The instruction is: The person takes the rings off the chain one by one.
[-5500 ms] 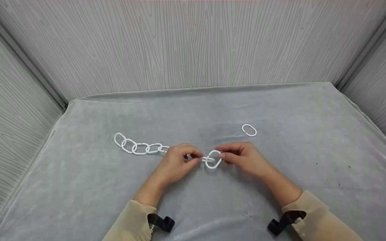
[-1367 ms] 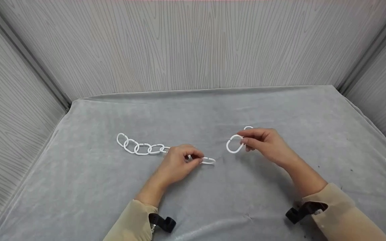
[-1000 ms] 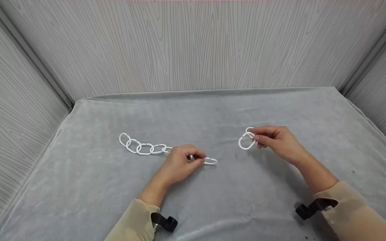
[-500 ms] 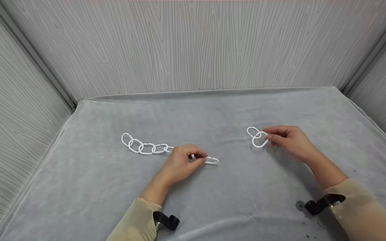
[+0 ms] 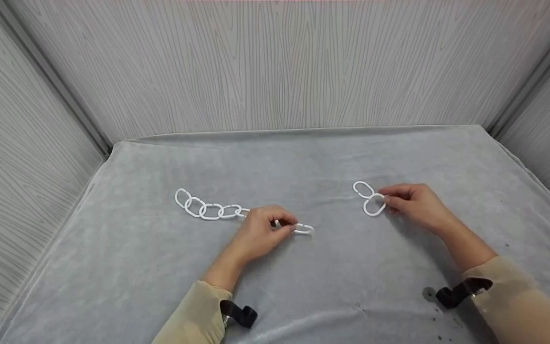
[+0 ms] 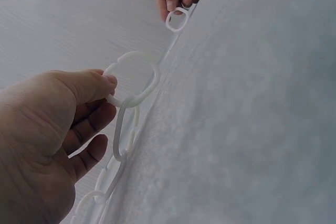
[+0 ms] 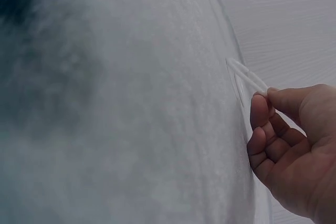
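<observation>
My left hand [image 5: 263, 234] pinches the end link of a white plastic chain [image 5: 212, 211] between thumb and forefinger. That end link [image 6: 137, 99] shows clearly in the left wrist view, with further links hanging from it; in the head view the chain runs left across the cloth. My right hand [image 5: 416, 205] pinches a single white oval link [image 5: 374, 205] by its right side, apart from the chain. Another loose white link [image 5: 363, 189] lies just up-left of it, and the two look touching or slightly overlapping. In the right wrist view the pinched link [image 7: 251, 78] appears nearly edge-on.
A grey cloth [image 5: 327, 277] covers the table, with a crease near the front and small dark spots at right. Pale wood-grain panels [image 5: 275, 67] enclose the back and sides. A black wrist camera mount [image 5: 239, 314] sits at each cuff.
My right hand has carried its link away from the chain's end, right and up, to beside the loose link, and has lowered slightly. My left hand keeps its grip on the end link.
</observation>
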Tool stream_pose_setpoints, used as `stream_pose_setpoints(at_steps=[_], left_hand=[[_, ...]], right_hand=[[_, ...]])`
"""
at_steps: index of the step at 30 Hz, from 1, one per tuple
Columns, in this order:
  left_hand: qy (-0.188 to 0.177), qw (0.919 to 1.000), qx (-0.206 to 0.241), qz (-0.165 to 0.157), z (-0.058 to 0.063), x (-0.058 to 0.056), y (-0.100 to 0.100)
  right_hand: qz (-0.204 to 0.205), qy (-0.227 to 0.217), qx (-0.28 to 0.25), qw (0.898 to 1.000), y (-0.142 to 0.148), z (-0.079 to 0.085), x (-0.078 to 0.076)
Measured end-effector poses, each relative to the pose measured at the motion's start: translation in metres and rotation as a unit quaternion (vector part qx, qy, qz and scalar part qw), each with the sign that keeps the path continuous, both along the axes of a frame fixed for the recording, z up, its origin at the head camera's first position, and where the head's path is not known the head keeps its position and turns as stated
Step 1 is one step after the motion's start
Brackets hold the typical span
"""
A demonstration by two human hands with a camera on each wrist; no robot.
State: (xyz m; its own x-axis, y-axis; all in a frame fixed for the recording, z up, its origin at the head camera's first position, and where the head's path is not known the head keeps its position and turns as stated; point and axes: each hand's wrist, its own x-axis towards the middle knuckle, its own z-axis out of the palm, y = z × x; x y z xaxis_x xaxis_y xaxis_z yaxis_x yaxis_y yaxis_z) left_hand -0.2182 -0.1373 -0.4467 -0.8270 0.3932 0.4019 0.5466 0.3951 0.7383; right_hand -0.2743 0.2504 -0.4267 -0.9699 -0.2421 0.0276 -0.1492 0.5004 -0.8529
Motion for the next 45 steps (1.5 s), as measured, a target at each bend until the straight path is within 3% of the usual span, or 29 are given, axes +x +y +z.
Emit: stream_pose_setpoints(at_steps=[14,30,45], left_hand=[[0.003,1.0000,0.001,-0.003,0.001,0.000,0.002],[0.009,0.9999,0.007,-0.005,-0.001,-0.002,0.003],[0.009,0.9999,0.012,0.001,0.000,-0.001,0.001]], right_hand=[[-0.001,0.027,0.081,0.996,0.002,0.002,0.001],[-0.019,0.056,0.111,0.992,0.002,0.007,0.006],[0.022,0.027,-0.013,0.999,-0.045,0.029,0.024]])
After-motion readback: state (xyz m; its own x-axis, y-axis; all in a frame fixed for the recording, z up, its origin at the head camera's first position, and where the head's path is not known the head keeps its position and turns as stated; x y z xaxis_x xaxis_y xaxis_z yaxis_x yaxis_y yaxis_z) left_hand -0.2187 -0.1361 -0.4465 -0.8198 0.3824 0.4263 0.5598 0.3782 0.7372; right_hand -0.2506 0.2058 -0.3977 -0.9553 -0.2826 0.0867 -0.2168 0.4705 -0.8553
